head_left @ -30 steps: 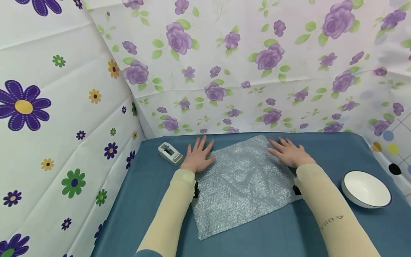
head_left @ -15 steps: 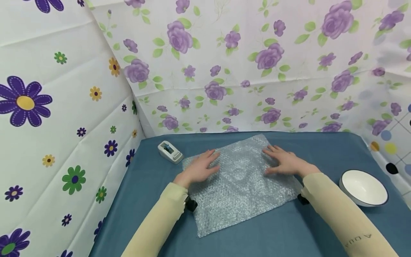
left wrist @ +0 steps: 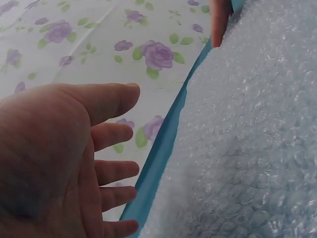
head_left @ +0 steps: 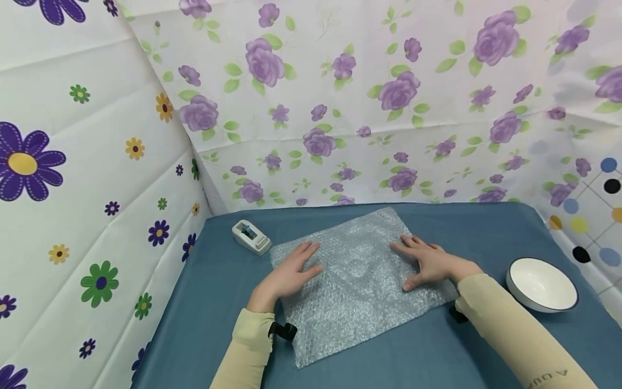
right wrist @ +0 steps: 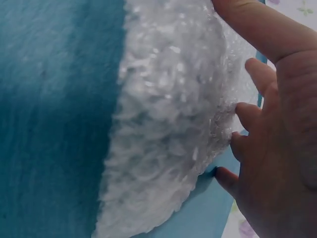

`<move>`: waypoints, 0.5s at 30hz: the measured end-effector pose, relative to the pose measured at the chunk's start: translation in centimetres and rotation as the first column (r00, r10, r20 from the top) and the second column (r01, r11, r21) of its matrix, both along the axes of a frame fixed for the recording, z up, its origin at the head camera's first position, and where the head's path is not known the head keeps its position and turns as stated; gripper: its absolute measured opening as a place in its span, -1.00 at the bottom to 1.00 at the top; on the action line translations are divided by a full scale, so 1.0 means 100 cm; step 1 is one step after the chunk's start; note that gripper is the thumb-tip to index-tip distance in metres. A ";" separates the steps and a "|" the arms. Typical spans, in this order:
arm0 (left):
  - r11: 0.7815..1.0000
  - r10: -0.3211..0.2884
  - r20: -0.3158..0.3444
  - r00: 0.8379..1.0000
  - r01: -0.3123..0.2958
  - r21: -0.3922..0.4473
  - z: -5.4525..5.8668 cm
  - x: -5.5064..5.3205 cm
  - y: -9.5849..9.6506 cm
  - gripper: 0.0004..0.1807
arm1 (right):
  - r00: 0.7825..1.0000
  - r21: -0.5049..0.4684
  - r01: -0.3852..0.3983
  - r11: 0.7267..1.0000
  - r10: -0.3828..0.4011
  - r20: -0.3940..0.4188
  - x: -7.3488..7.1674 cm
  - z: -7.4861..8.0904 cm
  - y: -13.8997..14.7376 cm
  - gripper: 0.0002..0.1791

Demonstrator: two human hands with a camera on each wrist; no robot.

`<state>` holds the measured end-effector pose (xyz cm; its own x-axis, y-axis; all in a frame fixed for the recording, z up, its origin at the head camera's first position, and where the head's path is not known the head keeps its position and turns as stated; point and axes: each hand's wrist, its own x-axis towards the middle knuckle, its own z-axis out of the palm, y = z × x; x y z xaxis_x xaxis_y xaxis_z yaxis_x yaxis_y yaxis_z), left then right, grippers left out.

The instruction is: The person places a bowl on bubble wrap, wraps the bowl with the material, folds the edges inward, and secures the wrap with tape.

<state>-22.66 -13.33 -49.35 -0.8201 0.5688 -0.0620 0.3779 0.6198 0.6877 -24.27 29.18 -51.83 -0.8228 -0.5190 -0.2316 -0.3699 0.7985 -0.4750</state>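
A sheet of clear bubble wrap (head_left: 357, 286) lies spread at a slant on the blue-covered table. My left hand (head_left: 286, 274) is over its left part, fingers loosely extended and holding nothing. In the left wrist view, the left hand's (left wrist: 64, 153) thumb and fingers stand apart beside the bubble wrap (left wrist: 242, 134). Over the right edge is my right hand (head_left: 434, 262), thumb and fingers spread apart. The right wrist view has this hand's (right wrist: 277, 119) fingertips along the sheet's edge (right wrist: 163, 114); whether they press on it I cannot tell.
A small white tape dispenser (head_left: 251, 236) stands at the back left of the table (head_left: 209, 302). To the right, a white bowl with a dark rim (head_left: 541, 285) sits beyond my right forearm. Flower-printed sheets (head_left: 311, 108) hang behind and to the left.
Both hands have drawn back toward me from the far edge of the bubble wrap. Their fingers were spread wider a second ago. The bubble wrap stays in about the same place.
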 end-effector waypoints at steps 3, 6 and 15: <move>1.000 0.006 0.008 1.000 -0.006 0.006 -0.006 0.001 -0.001 -0.24 | 1.000 0.033 -0.006 0.999 0.006 -0.003 0.002 -0.004 0.001 0.36; 1.000 0.006 0.019 1.000 -0.006 0.003 -0.010 0.002 -0.001 -0.25 | 1.000 0.042 -0.001 0.999 0.001 0.001 0.002 -0.007 0.001 0.36; 0.999 0.007 0.069 0.998 -0.010 0.038 -0.015 0.001 -0.003 -0.25 | 1.000 -0.068 0.014 0.998 -0.013 0.019 0.002 -0.009 0.003 0.36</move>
